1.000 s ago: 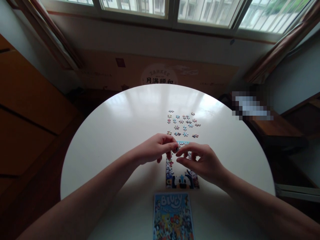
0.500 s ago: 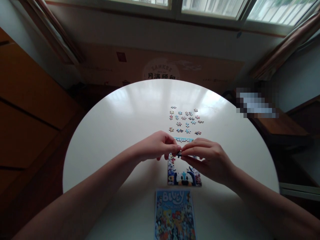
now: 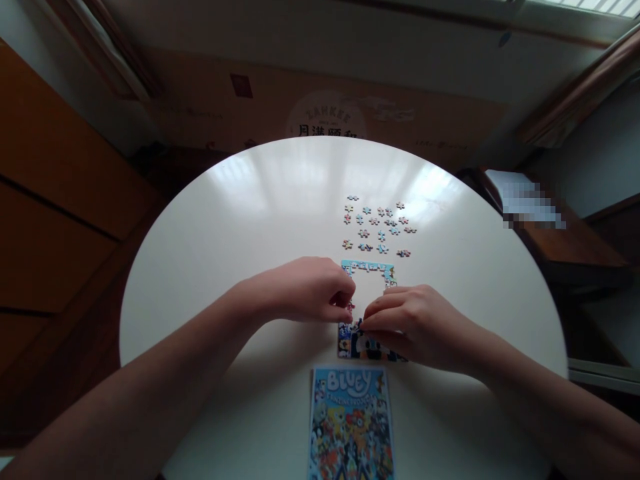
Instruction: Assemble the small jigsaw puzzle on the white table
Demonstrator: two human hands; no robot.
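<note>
A partly assembled jigsaw puzzle lies on the table, its frame of joined pieces surrounding a bare white middle. My right hand is over its lower right part, fingertips pinched on a small dark puzzle piece just above the blue dog's face. At the puzzle's left border is my left hand, fingers curled and thumb close to the border pieces; whether it grips anything is hidden. Beyond the puzzle, several loose puzzle pieces lie spread out. The hands cover parts of both side borders.
A Bluey picture sheet lies in front of the puzzle. All this rests on a round white table. A wooden piece of furniture with a pale, blurred-out item stands at the right, orange-brown cabinets at the left.
My hands have come apart from their meeting point above the puzzle and moved down onto it. The dark piece is now low in my right fingertips. The view has tilted downward.
</note>
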